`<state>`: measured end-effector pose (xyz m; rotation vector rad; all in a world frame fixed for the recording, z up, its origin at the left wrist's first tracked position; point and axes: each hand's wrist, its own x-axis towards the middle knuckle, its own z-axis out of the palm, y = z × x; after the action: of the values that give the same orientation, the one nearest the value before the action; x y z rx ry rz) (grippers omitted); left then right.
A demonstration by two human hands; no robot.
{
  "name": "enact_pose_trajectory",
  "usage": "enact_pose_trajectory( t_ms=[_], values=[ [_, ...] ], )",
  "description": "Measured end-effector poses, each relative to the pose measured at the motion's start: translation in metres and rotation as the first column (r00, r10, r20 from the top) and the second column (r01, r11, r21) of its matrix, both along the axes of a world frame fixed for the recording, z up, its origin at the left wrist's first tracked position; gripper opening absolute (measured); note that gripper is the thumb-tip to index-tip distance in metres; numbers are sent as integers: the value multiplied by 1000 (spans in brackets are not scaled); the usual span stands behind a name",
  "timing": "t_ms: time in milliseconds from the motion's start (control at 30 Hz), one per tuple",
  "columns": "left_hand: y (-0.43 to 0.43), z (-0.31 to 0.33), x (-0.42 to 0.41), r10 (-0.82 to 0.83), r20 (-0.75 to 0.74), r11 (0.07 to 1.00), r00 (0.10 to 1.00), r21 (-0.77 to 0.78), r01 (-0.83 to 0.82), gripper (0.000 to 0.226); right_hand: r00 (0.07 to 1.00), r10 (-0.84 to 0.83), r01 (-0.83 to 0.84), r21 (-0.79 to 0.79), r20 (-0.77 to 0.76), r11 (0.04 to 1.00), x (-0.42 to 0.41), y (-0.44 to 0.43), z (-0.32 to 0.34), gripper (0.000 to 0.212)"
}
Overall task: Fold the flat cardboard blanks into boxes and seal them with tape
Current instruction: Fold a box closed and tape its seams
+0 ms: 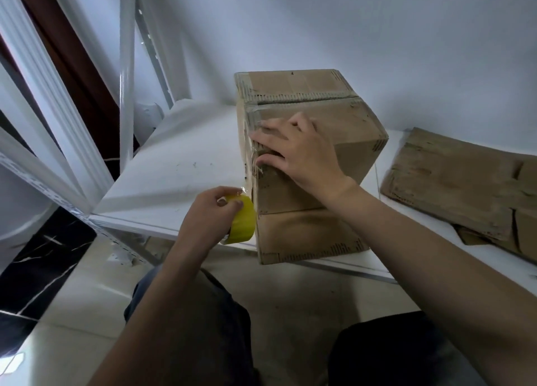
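**Tape drawn onto the left edge of a folded box**

The cardboard box point(308, 234) stands folded on the white shelf point(180, 164), at its near edge and tipped, so that its near lower corner hangs slightly past the rim. Its flaps are closed, and a seam runs across the upper face towards the far side.

The right hand point(299, 150) lies flat on the upper face, fingers spread and fairly straight, their tips pressing at the box's left edge where clear tape point(247, 182) wrinkles over the cardboard. That tape runs down from the edge to the yellow tape roll point(242, 223), which sits just beside the box's near left corner. The left hand point(203, 214) grasps the roll, fingers and thumb curled round it.

To the right, apart from the box, flat cardboard blanks point(459, 179) lie stacked on the same shelf, worn and scuffed. On the far left, a white upright post point(127, 80) of the shelf frame rises beside the wall. Below the shelf's near rim are pale floor tiles point(87, 298) with a dark marbled strip on the left, and the person's dark-trousered knees point(392, 350).
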<state>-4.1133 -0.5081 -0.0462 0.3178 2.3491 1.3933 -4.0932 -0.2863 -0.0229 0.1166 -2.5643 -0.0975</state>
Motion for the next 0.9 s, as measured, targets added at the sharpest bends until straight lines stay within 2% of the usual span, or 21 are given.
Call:
enact_pose_trajectory(
  t_ms=[100, 167, 233, 300, 433, 533, 600, 667, 733, 833, 900],
  values=[
    [-1, -2, -6, -7, 0, 1000, 1000, -18, 7, 22, 997, -80, 81, 84, -6, 993, 6, -4, -12, 68],
    [0, -2, -10, -3, 0, 1000, 1000, -12, 3, 20, 989, -145, 143, 86, 18, 986, 9, -8, -21, 87],
    [1, -1, -11, 3, 13, 1000, 1000, 0, -3, 19, 985, -174, 172, 66, 15, 983, 10, -12, -25, 96],
    [1, 0, -11, 4, 24, 1000, 1000, 9, -5, 19, 986, -167, 167, 40, 8, 985, 10, -12, -22, 94],
    [0, 0, -9, -5, 31, 1000, 1000, 6, 5, 23, 975, -221, 220, -43, -6, 974, 2, -18, -6, 68],
    [-1, 1, -6, -1, 37, 1000, 999, 3, 1, 23, 947, -320, 320, -26, -22, 947, -6, -31, -3, 59],
    [-3, 3, -4, -11, 35, 1000, 999, -4, 11, 26, 945, -327, 327, 3, -21, 945, -7, -33, -3, 60],
    [-5, 7, -3, -20, 19, 1000, 1000, -14, 20, 27, 965, -262, 263, 37, -14, 964, -5, -24, -4, 67],
    [-7, 9, -1, -30, 1, 999, 1000, -17, 30, 26, 991, -133, 134, -14, 7, 991, -1, -10, -2, 72],
    [-6, 13, 5, -60, -12, 998, 998, -29, 60, 30, 999, 40, -34, -234, 18, 972, 8, 8, 3, 69],
    [-2, 15, 11, -82, -14, 996, 997, -30, 81, 28, 992, 115, -82, -420, 54, 904, 15, 18, 6, 60]
  ],
)
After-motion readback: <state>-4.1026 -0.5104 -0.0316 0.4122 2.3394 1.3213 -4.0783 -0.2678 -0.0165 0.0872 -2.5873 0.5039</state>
